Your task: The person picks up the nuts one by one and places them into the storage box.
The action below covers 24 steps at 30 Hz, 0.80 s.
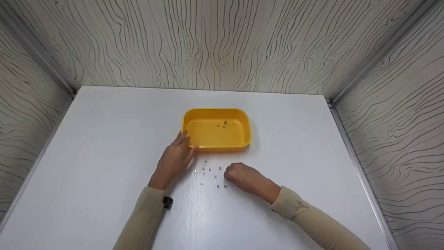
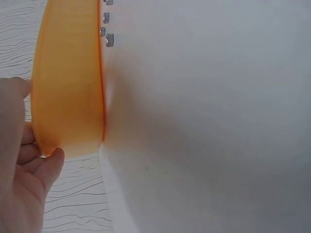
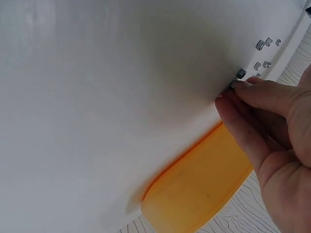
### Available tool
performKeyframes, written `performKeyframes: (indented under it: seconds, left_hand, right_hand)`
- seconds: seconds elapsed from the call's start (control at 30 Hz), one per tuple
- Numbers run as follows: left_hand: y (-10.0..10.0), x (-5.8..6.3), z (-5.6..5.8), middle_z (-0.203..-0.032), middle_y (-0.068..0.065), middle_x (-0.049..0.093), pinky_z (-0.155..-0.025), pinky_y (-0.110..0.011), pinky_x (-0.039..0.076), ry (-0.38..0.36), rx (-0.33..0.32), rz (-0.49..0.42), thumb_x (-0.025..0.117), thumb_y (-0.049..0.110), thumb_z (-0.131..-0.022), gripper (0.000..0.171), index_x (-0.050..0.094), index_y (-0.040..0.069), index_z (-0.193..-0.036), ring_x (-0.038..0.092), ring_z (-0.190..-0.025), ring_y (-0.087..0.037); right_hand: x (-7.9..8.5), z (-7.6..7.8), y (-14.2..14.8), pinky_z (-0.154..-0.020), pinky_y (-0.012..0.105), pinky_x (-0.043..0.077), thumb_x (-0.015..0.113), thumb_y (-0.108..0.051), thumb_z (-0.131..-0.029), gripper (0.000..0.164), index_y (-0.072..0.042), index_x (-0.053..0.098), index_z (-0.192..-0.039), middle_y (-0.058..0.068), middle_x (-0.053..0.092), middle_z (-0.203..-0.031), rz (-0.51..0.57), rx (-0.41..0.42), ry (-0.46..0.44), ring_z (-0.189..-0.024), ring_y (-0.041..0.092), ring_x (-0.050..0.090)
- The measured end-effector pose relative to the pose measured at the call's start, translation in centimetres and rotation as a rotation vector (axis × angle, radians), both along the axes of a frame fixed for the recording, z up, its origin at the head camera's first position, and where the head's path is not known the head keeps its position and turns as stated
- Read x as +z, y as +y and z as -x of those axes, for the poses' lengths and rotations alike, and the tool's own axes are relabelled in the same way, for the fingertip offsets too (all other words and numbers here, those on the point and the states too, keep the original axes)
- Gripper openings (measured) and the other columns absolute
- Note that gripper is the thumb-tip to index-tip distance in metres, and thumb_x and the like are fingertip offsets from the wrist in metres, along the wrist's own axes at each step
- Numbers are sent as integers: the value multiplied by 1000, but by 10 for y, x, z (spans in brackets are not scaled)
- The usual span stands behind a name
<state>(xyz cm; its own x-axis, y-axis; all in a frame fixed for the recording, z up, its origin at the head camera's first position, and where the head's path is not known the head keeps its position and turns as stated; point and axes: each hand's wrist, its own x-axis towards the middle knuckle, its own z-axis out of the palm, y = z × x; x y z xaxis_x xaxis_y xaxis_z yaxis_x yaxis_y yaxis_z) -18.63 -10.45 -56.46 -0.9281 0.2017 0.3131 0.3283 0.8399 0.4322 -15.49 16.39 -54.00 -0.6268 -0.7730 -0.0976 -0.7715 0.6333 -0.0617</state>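
Note:
A yellow plastic bin [image 1: 211, 137] stands on the white table, with several small metal nuts [image 1: 224, 127] on its floor. My left hand [image 1: 176, 156] grips the bin's near left corner, its thumb [image 2: 52, 167] against the outer wall and fingers at the rim. Several loose hex nuts [image 1: 209, 169] lie scattered in front of the bin. Among them, at the right side, my right hand [image 1: 248, 177] is down near the tabletop. In the right wrist view its thumb and forefinger pinch a nut [image 3: 232, 86], mostly hidden by the fingertips; another nut [image 3: 241, 73] lies just beside them.
The white table [image 1: 295, 139] runs back to a wood-grain patterned wall [image 1: 208, 45]. Similar panels [image 1: 409, 114] stand at both sides, with metal rails [image 1: 360, 170] along the table's edges. A black band [image 1: 168, 202] shows at the left sleeve.

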Motion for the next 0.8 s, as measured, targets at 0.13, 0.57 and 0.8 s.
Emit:
performKeyframes:
  seconds: [0.13, 0.57, 0.8]
  left_hand:
    - [0, -1, 0, -158, -20, 54, -110, -48, 55, 1, -3, -1, 64, 42, -105, 53, 66, -2, -135, 55, -144, -39]
    - [-1, -1, 0, -157, -20, 54, -108, -48, 56, 19, -9, 9, 64, 41, -105, 53, 65, -3, -135, 57, -142, -41]
    - [-2, -3, 1, -155, -21, 56, -106, -48, 58, 66, -17, 20, 65, 40, -105, 50, 66, -2, -132, 60, -138, -41]
  right_hand:
    - [1, -3, -2, -80, 26, 65, 77, -3, -92, 17, -11, 84, -106, 3, 80, -91, -57, -34, 24, -81, 14, 75]
    - [2, -5, -2, -84, 25, 65, 76, -9, -94, 20, -6, 80, -113, 5, 78, -99, -72, -31, 36, -92, 16, 77]
    - [4, -4, 1, -82, 25, 65, 77, -4, -92, 20, -6, 81, -112, 5, 81, -96, -37, -10, 27, -89, 14, 77]
